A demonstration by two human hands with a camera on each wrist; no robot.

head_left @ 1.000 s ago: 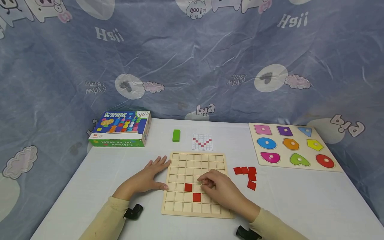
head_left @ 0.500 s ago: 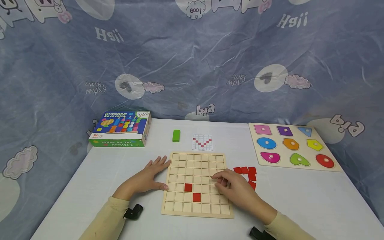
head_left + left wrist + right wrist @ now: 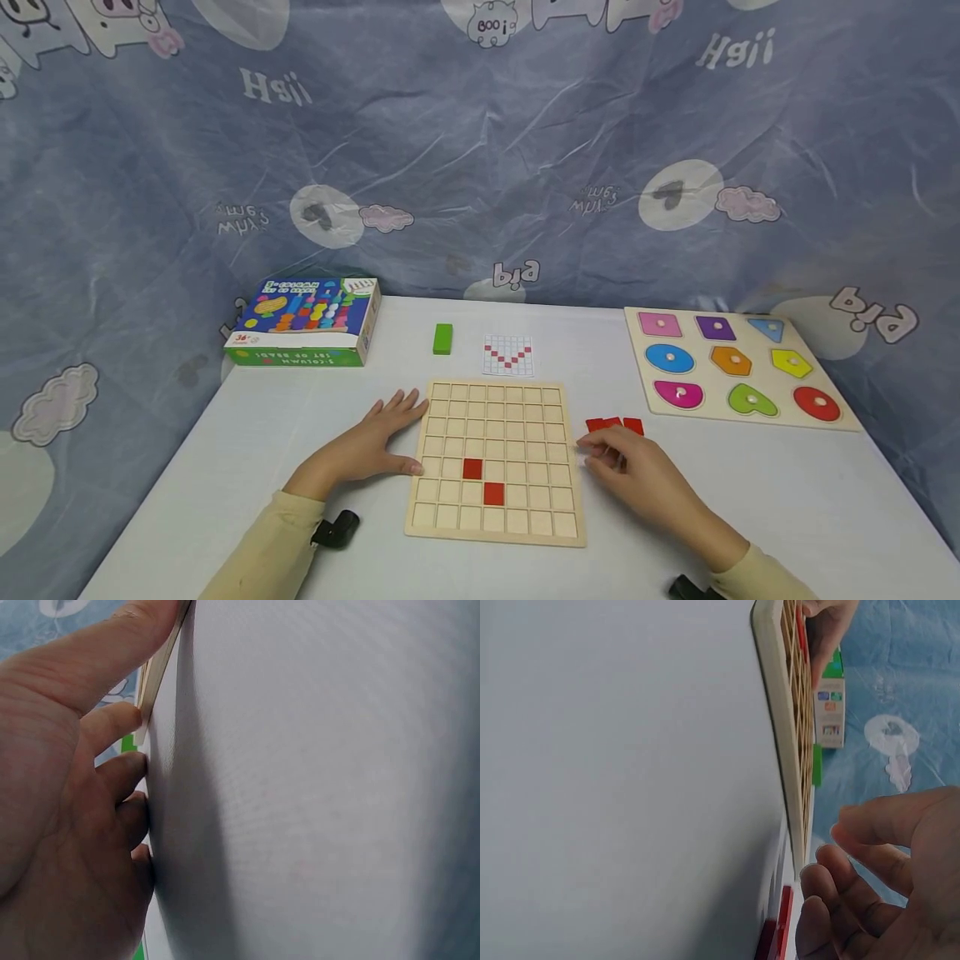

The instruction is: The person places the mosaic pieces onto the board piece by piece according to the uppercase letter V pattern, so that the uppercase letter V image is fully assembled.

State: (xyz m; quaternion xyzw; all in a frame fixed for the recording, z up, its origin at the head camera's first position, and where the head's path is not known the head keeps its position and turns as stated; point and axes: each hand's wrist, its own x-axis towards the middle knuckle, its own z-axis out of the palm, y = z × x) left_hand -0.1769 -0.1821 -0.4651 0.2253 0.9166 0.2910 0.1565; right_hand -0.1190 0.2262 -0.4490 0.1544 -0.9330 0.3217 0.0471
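A wooden grid board (image 3: 495, 540) lies on the white table, with red square tiles in two of its cells, one tile (image 3: 472, 469) up and left of the other tile (image 3: 493, 494). My left hand (image 3: 367, 442) rests at the board's left edge, fingers spread and thumb touching the rim. Just off the board's right side hovers my right hand (image 3: 637, 471), its fingers loosely bent and nothing between thumb and fingertips in the right wrist view. Loose red tiles (image 3: 633, 426) lie right beyond its fingers, partly covered by the hand.
Behind the board are a small card (image 3: 508, 356) with a red V pattern on a grid and a green block (image 3: 443, 339). A colourful toy box (image 3: 300, 354) stands at the back left. At the back right lies a shape puzzle board (image 3: 711, 393) with knobbed pieces.
My right hand has moved right, from over the middle of the board to beside the loose red tiles. The left hand and the two tiles on the board stay put.
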